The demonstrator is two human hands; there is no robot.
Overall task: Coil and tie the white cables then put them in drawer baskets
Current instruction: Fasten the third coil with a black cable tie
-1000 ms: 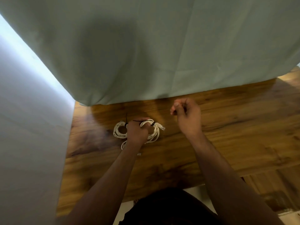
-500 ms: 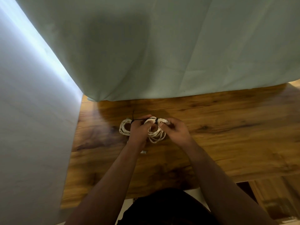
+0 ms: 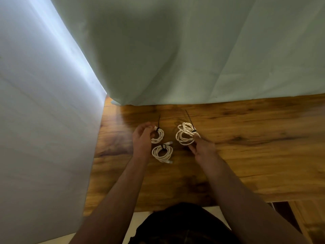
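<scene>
Brown wood makes up the table (image 3: 246, 155), and a pale green cloth (image 3: 175, 59) hangs down over its far edge. Three tied rings of cable lie close to that far edge.

The left hand (image 3: 142, 138) curls its fingers round the left side of the small white cable coil (image 3: 159, 137), near its thin black tie (image 3: 159, 123). The tail of that tie points at the far edge. The right hand (image 3: 202, 147) pinches the near right rim of the big loose white cable coil (image 3: 184, 134). Its long black tie tail (image 3: 189, 118) also points at the far edge.

Between the two hands, a bit nearer the person, the third white cable coil (image 3: 162, 153) lies flat with nothing touching it. Its plug ends poke out to the right. Both hands look about as near to it.

I think all three are tied and ready to carry. No drawer baskets can be seen.
</scene>
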